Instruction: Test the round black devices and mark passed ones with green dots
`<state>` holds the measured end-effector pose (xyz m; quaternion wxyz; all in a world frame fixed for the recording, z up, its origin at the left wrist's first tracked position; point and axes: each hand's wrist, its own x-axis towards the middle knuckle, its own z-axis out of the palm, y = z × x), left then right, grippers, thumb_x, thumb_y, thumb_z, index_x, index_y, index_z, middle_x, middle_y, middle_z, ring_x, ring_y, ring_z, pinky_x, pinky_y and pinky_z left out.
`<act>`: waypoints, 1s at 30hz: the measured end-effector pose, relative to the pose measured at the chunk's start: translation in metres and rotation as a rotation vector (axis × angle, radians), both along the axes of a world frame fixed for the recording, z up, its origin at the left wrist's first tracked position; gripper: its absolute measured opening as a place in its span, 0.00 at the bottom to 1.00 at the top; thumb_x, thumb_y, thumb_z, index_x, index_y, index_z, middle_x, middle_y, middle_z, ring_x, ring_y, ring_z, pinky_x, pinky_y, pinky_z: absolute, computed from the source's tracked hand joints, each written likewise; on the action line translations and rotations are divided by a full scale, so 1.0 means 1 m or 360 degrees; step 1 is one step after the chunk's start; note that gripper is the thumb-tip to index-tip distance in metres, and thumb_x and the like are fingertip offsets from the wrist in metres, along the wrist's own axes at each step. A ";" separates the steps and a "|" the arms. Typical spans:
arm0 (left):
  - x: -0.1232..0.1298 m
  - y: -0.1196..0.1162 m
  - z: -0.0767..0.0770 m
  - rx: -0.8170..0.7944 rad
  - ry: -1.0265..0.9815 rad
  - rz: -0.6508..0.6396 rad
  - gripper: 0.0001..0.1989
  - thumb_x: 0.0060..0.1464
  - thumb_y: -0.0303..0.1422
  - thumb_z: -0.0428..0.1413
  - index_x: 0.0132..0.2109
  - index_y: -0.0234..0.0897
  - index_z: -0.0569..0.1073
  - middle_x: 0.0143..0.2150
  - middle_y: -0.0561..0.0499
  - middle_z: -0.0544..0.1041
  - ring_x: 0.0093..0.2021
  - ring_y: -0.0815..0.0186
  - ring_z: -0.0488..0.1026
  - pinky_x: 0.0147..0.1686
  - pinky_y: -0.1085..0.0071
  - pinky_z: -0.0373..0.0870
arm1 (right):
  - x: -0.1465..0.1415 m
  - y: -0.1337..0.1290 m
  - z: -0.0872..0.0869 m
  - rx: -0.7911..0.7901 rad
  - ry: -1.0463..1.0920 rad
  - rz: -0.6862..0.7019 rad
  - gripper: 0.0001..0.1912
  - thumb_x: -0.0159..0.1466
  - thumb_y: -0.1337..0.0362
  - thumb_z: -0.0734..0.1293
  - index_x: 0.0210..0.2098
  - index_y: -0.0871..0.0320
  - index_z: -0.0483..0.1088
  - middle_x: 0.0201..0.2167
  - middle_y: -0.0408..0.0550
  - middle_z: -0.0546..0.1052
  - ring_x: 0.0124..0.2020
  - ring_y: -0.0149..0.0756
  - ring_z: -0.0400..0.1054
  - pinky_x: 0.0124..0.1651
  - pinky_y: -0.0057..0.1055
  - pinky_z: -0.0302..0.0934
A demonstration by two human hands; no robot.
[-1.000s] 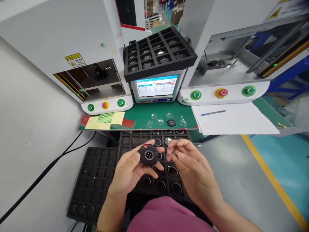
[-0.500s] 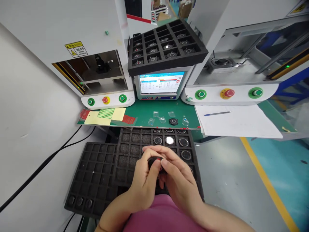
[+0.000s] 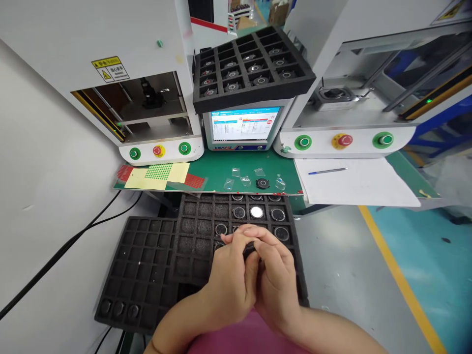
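Both my hands meet over a black foam tray (image 3: 199, 246) of round watch-like parts. Between them is a small round black part (image 3: 249, 250), mostly covered by fingers. My left hand (image 3: 232, 275) wraps it from the left, and my right hand (image 3: 276, 270) closes round it from the right, fingertips overlapping at the top. Several round parts with pale rims sit in the tray's right-hand pockets, one with a bright white face (image 3: 256, 212). Another black round part (image 3: 262, 183) lies on the green table edge among clear film pieces (image 3: 245, 181).
A second foam tray (image 3: 143, 250) lies lower left. Another tray (image 3: 254, 93) of parts rests on the monitor (image 3: 243, 125). Two white machines with buttons flank it. Sticker sheets (image 3: 158, 176) lie left; papers (image 3: 354, 184) with a pen (image 3: 328, 171) lie right.
My hands have turned and drawn closer round the black part, which now shows less; its red spot is out of sight. The whole view has shifted slightly.
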<state>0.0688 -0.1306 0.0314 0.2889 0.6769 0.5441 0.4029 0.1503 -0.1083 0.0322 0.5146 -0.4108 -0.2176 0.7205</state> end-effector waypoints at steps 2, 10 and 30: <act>0.002 0.001 -0.002 -0.0011 0.0053 0.0022 0.07 0.64 0.30 0.43 0.47 0.37 0.63 0.33 0.48 0.78 0.30 0.63 0.76 0.30 0.70 0.67 | 0.000 0.001 -0.001 -0.0053 0.0006 -0.0020 0.04 0.51 0.63 0.67 0.24 0.55 0.74 0.28 0.45 0.78 0.34 0.41 0.75 0.42 0.38 0.69; 0.009 0.014 -0.016 -0.0052 0.0042 0.0005 0.12 0.62 0.30 0.42 0.50 0.35 0.65 0.40 0.41 0.80 0.37 0.58 0.78 0.36 0.64 0.72 | 0.002 0.012 -0.013 -0.0214 0.0016 -0.0087 0.06 0.52 0.59 0.68 0.25 0.55 0.71 0.25 0.44 0.78 0.35 0.42 0.75 0.38 0.36 0.69; -0.078 0.211 -0.170 -0.0440 0.0542 0.0652 0.13 0.59 0.39 0.55 0.45 0.34 0.73 0.49 0.45 0.74 0.51 0.59 0.71 0.52 0.54 0.68 | 0.016 0.186 -0.145 0.1028 -0.1424 0.0331 0.14 0.51 0.54 0.70 0.31 0.58 0.71 0.28 0.47 0.77 0.24 0.34 0.69 0.29 0.32 0.67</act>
